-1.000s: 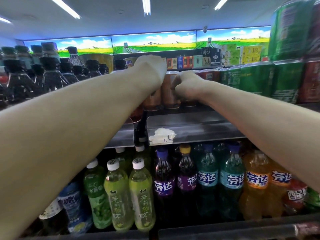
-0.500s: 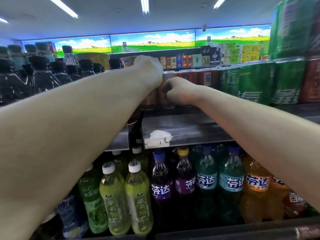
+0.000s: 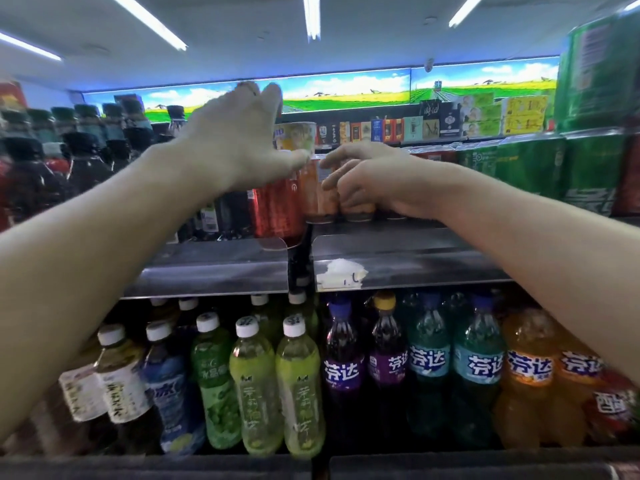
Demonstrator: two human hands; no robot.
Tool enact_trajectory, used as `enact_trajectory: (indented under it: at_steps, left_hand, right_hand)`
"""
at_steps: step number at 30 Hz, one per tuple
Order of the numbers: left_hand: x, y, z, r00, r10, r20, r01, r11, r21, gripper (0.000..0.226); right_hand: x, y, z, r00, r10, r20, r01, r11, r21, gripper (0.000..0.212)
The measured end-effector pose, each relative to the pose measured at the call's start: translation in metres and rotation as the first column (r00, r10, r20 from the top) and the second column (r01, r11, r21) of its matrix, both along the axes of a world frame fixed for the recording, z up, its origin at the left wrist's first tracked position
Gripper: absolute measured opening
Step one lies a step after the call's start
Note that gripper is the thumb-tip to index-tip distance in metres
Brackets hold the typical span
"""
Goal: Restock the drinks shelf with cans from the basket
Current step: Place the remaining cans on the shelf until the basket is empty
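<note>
Orange cans [image 3: 318,192] stand in a row on the metal shelf [image 3: 415,247], with a red can [image 3: 275,211] just left of them. My left hand [image 3: 235,143] hovers above the red can, fingers spread, holding nothing. My right hand [image 3: 374,178] is at the orange cans from the right; its fingers are loosely curled with the tips against the front cans and not closed round any. A pale printed cup [image 3: 298,135] stands behind the cans. The basket is out of view.
Green cans [image 3: 533,168] fill the shelf to the right, and more are stacked above. Dark capped bottles [image 3: 79,157] crowd the left. Below, several green, purple, teal and orange bottles [image 3: 298,382] stand in rows. A torn white label [image 3: 341,271] sticks to the shelf edge.
Both hands were closed over the cans; now my left hand has lifted and spread its fingers, and my right hand has loosened. The red and orange cans are uncovered.
</note>
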State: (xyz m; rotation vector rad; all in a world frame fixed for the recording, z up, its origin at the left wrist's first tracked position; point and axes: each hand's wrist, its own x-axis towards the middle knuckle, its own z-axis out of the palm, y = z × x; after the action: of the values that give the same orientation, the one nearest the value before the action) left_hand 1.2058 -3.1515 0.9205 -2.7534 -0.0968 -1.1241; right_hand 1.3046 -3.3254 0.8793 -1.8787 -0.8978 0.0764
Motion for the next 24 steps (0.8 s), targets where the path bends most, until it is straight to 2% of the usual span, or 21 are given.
enact_trajectory:
  at_steps: [2,5,8,11,13,17,21,24]
  left_hand:
    - [-0.004,0.008,-0.010,0.996,0.065,-0.061,-0.068,0.997,-0.045,0.084]
    - [0.001,0.010,-0.012,0.978,-0.005,-0.207,-0.041,0.974,-0.222,0.080]
    - [0.002,0.008,-0.011,0.983,-0.114,-0.146,0.064,0.948,-0.310,0.077]
    - [0.003,-0.005,-0.010,0.979,-0.201,-0.036,0.172,0.908,-0.381,0.075]
    - [0.009,-0.021,-0.007,0.963,-0.269,0.008,0.250,0.882,-0.398,0.072]
    - [0.033,-0.065,0.001,0.919,-0.393,-0.028,0.346,0.838,-0.422,0.068]
    - [0.067,-0.101,-0.003,0.860,-0.509,-0.044,0.434,0.772,-0.464,0.066]
    - [0.087,-0.118,-0.013,0.853,-0.519,-0.059,0.435,0.768,-0.469,0.061]
  right_hand:
    - [-0.010,0.003,0.000,0.995,0.091,-0.044,-0.092,0.996,-0.021,0.048]
    - [-0.023,0.009,-0.007,0.989,0.146,-0.024,-0.148,0.985,-0.093,0.047]
    - [-0.030,0.014,-0.009,0.993,0.113,0.011,-0.112,0.988,-0.107,0.059]
    - [-0.029,0.000,-0.003,0.998,0.026,0.059,-0.024,0.999,-0.033,0.079]
    - [-0.028,-0.019,0.002,0.993,-0.035,0.111,0.033,0.999,0.019,0.078]
    - [-0.028,-0.061,0.006,0.925,-0.240,0.294,0.231,0.971,0.065,0.082]
    - [-0.027,-0.088,0.003,0.789,-0.348,0.507,0.455,0.884,-0.101,0.090]
    - [-0.028,-0.101,-0.004,0.716,-0.378,0.587,0.568,0.804,-0.175,0.088]
